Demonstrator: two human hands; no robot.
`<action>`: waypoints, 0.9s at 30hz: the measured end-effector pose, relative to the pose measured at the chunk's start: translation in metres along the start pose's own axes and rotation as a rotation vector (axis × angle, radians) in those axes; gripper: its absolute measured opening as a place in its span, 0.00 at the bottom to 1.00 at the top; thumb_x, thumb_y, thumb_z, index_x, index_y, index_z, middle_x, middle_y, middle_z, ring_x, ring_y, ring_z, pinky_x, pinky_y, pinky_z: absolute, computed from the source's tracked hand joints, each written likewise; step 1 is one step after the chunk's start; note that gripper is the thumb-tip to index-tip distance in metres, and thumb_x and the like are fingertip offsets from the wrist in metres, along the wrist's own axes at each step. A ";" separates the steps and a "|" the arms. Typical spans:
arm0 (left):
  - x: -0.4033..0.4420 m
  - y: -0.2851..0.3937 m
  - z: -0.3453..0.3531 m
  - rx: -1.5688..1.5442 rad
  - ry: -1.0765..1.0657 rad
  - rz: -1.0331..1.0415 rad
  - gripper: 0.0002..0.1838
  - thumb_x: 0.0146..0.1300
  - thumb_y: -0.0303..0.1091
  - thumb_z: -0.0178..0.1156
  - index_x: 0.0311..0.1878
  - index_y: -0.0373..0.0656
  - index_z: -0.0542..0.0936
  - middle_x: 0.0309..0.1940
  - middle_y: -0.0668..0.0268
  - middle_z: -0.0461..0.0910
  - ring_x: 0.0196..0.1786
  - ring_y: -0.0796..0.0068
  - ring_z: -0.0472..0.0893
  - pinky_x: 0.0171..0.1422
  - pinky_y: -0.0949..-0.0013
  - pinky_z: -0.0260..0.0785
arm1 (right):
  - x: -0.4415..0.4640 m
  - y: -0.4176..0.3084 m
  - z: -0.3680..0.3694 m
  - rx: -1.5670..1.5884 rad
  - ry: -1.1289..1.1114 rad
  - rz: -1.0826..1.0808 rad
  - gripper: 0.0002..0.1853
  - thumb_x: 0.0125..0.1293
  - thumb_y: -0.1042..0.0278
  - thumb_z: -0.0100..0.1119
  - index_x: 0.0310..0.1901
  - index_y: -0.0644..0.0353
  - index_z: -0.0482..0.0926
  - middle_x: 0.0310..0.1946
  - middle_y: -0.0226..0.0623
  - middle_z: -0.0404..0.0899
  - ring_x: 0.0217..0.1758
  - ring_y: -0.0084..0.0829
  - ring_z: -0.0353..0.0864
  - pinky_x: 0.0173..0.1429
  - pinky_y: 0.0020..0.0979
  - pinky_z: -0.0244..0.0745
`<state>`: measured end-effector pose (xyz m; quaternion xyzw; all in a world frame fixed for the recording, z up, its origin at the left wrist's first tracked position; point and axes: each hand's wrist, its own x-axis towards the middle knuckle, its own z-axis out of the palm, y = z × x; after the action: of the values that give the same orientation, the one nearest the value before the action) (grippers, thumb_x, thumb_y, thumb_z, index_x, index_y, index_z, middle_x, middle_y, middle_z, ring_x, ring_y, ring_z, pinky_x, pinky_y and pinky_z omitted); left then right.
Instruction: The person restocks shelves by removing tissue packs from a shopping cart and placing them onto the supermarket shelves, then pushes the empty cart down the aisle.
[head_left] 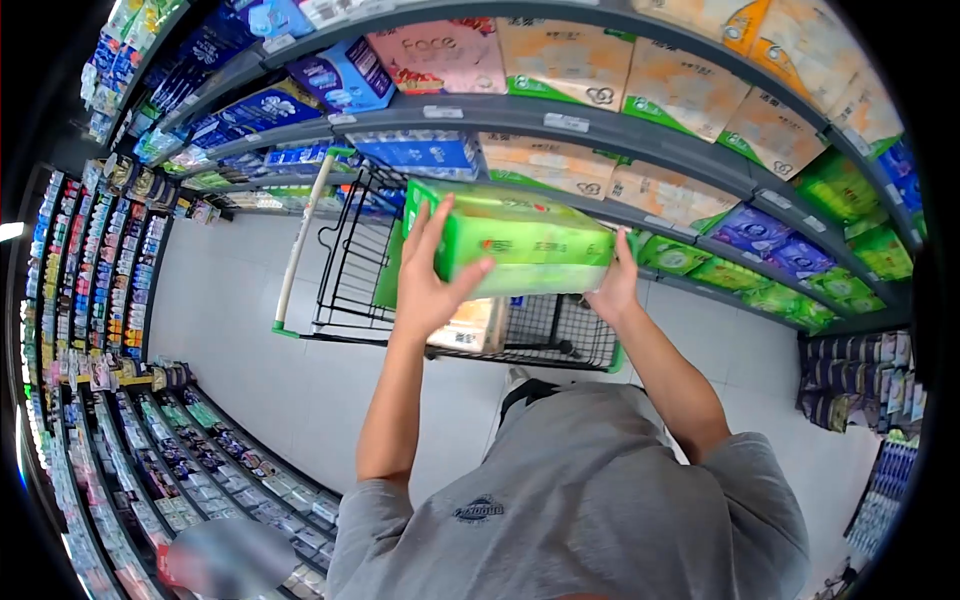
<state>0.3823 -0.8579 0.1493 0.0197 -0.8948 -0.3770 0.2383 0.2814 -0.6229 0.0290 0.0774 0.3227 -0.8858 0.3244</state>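
Observation:
A green plastic-wrapped pack is held up between both hands, over a black wire shopping cart. My left hand presses on the pack's left end with fingers spread across its edge and the thumb on its front. Around the right end of the pack, my right hand has its fingers closed on the corner. Beneath the green pack, an orange and white pack lies in the cart. The cart's handle with green ends is at its left side.
Curved shelves of packaged tissues run along the top and right, just beyond the cart. More shelves with small items stand at the left. Pale floor tiles show around the cart. A blurred patch lies at the bottom left.

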 end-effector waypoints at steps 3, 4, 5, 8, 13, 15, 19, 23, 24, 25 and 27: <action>0.001 0.115 -0.008 0.078 -0.155 0.289 0.41 0.46 0.45 0.70 0.64 0.44 0.67 0.64 0.47 0.63 0.65 0.52 0.65 0.67 0.57 0.55 | -0.031 -0.064 -0.019 0.203 -0.145 -0.108 0.40 0.63 0.31 0.40 0.64 0.59 0.63 0.62 0.42 0.66 0.64 0.41 0.65 0.66 0.44 0.59; 0.000 0.151 -0.001 0.217 -0.281 0.427 0.42 0.44 0.46 0.71 0.64 0.44 0.68 0.65 0.47 0.62 0.66 0.50 0.63 0.68 0.55 0.54 | -0.041 -0.080 -0.029 0.206 -0.159 -0.120 0.40 0.63 0.31 0.40 0.64 0.59 0.63 0.62 0.42 0.66 0.64 0.41 0.65 0.66 0.44 0.59; 0.000 0.177 0.013 0.357 -0.407 0.565 0.43 0.42 0.48 0.72 0.64 0.44 0.68 0.66 0.46 0.60 0.68 0.48 0.61 0.68 0.53 0.53 | -0.052 -0.098 -0.043 0.234 -0.174 -0.166 0.40 0.63 0.32 0.40 0.64 0.59 0.63 0.62 0.42 0.66 0.64 0.41 0.65 0.67 0.43 0.59; 0.030 0.225 0.058 0.559 -0.132 0.693 0.45 0.37 0.48 0.72 0.64 0.55 0.68 0.66 0.49 0.60 0.65 0.47 0.63 0.68 0.46 0.51 | -0.095 -0.152 -0.084 0.307 -0.260 -0.277 0.35 0.67 0.37 0.37 0.65 0.57 0.62 0.63 0.38 0.66 0.66 0.37 0.63 0.67 0.42 0.59; 0.041 0.269 0.176 0.180 -0.220 0.652 0.53 0.28 0.40 0.72 0.66 0.41 0.63 0.57 0.49 0.66 0.60 0.47 0.65 0.69 0.47 0.50 | -0.165 -0.221 -0.182 0.113 -0.113 -0.392 0.34 0.67 0.36 0.37 0.63 0.56 0.65 0.60 0.36 0.69 0.62 0.36 0.68 0.63 0.40 0.63; 0.036 0.283 0.221 0.065 -0.271 0.596 0.56 0.26 0.40 0.74 0.66 0.36 0.62 0.56 0.48 0.67 0.59 0.47 0.67 0.67 0.53 0.55 | -0.206 -0.248 -0.214 0.041 0.027 -0.382 0.36 0.67 0.33 0.33 0.63 0.56 0.65 0.58 0.37 0.71 0.59 0.35 0.70 0.59 0.39 0.65; 0.037 0.305 0.302 -0.306 -0.243 0.470 0.59 0.27 0.40 0.79 0.66 0.32 0.59 0.61 0.50 0.66 0.62 0.56 0.67 0.67 0.58 0.57 | -0.266 -0.312 -0.262 -0.163 0.089 -0.604 0.41 0.64 0.30 0.32 0.61 0.62 0.65 0.53 0.41 0.74 0.50 0.32 0.75 0.50 0.35 0.69; 0.069 0.365 0.348 -0.777 -0.312 0.190 0.50 0.37 0.32 0.74 0.66 0.32 0.59 0.56 0.54 0.69 0.57 0.64 0.72 0.61 0.63 0.65 | -0.297 -0.385 -0.290 -0.346 0.031 -0.836 0.42 0.64 0.31 0.35 0.60 0.68 0.64 0.53 0.41 0.73 0.52 0.32 0.73 0.55 0.32 0.65; 0.078 0.379 0.361 -0.885 -0.338 0.134 0.48 0.39 0.30 0.72 0.65 0.32 0.59 0.54 0.55 0.70 0.56 0.64 0.73 0.59 0.65 0.67 | -0.305 -0.401 -0.284 -0.423 0.076 -0.992 0.39 0.64 0.36 0.42 0.60 0.68 0.64 0.54 0.41 0.72 0.55 0.32 0.71 0.58 0.32 0.63; 0.086 0.392 0.374 -0.972 -0.408 0.117 0.44 0.42 0.27 0.69 0.65 0.32 0.59 0.52 0.56 0.72 0.54 0.65 0.74 0.59 0.65 0.67 | -0.312 -0.417 -0.283 -0.504 0.121 -1.150 0.37 0.64 0.41 0.49 0.61 0.68 0.63 0.55 0.40 0.71 0.57 0.32 0.69 0.61 0.31 0.61; 0.092 0.414 0.414 -1.027 -0.450 0.100 0.44 0.42 0.26 0.69 0.65 0.32 0.59 0.52 0.56 0.72 0.54 0.65 0.74 0.59 0.66 0.66 | -0.315 -0.435 -0.311 -0.507 0.199 -1.099 0.34 0.61 0.50 0.56 0.61 0.68 0.64 0.55 0.40 0.71 0.57 0.33 0.69 0.61 0.31 0.61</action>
<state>0.1778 -0.3066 0.2213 -0.2222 -0.6252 -0.7472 0.0383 0.2321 -0.0120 0.1225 -0.0976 0.5447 -0.8078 -0.2033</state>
